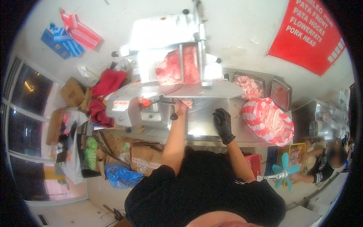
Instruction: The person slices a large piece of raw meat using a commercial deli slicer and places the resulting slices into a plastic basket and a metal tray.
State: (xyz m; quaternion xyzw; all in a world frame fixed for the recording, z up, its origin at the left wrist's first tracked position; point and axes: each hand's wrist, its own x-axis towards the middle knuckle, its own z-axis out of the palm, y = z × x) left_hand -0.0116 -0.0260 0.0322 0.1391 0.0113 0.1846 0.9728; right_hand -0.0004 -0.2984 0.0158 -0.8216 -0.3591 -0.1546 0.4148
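Observation:
A metal meat slicer (174,90) stands before me on a stainless steel table (200,119). A large block of red, marbled meat (175,66) sits in its carriage, behind upright metal bars. My bare left hand (181,105) reaches under the slicer's ribbed plate, beside a black-knobbed rod. A thin pale meat slice (187,102) is at its fingers, which are mostly hidden, so I cannot tell whether they grip it. My right hand (223,124), in a black glove, is over the table right of the slicer, fingers slightly bent, holding nothing.
Right of my gloved hand lies a red-and-white striped bag (252,116) of sliced meat. Behind it are a metal tray (249,86) of slices and another tray (280,93). A small teal-bladed fan (285,171) juts out at lower right, near another person (320,167) beside a yellow tray.

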